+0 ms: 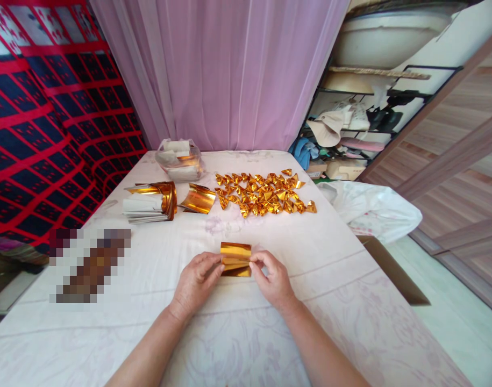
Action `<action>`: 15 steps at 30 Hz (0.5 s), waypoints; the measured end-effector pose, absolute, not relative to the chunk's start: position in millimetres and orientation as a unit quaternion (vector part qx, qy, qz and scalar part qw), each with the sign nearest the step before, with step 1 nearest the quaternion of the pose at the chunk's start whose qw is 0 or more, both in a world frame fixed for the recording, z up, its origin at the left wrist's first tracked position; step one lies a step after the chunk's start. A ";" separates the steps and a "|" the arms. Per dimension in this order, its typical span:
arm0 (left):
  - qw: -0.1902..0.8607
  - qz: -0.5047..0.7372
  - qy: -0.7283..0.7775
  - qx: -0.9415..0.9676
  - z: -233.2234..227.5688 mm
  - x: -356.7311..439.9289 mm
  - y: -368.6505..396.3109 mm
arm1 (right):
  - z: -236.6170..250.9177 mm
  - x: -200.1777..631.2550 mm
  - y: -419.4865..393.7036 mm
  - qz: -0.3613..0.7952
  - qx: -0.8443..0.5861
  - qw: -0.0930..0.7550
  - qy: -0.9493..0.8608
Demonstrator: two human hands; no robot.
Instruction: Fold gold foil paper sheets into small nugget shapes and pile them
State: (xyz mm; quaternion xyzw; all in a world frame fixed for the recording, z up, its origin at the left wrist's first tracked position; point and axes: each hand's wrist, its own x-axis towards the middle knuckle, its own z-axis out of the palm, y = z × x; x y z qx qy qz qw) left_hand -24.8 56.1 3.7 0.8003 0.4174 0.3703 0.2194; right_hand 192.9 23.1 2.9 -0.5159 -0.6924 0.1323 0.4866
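A shiny gold foil paper sheet (236, 251) is held near the middle of the table, a crease running across it. My left hand (197, 277) pinches its left edge between thumb and fingers. At the right edge, my right hand (272, 277) grips it in the same way. Beyond the hands lies a spread of folded gold paper pieces (265, 194). To their left sit a few loose, curved gold sheets (199, 199) and a thick stack of foil paper (149, 207), bent over with its pale backs showing.
A clear plastic bag (179, 160) of more paper stands at the table's far left. A blurred patch (94, 266) covers something at left. White plastic bags (375, 209), a brown board (394, 271) and a loaded shelf (350, 102) are beyond the right edge; a purple curtain (225, 75) hangs behind.
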 end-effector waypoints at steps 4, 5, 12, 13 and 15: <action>0.227 0.381 0.426 0.788 2.6 -23.7 55.4 | 3.6 192.7 22.9 0.138 -0.514 0.484 -0.694; 0.230 0.389 0.429 0.782 2.7 -23.3 55.2 | 3.9 192.5 22.8 0.138 -0.511 0.485 -0.696; 0.282 0.406 0.482 0.723 5.8 -21.3 52.5 | 2.6 191.2 22.2 0.124 -0.508 0.482 -0.703; 0.296 0.402 0.488 0.716 6.6 -20.9 51.9 | 2.2 191.2 22.1 0.123 -0.511 0.479 -0.703; 0.329 0.394 0.495 0.702 8.3 -19.5 50.9 | 1.8 190.9 21.9 0.125 -0.515 0.477 -0.701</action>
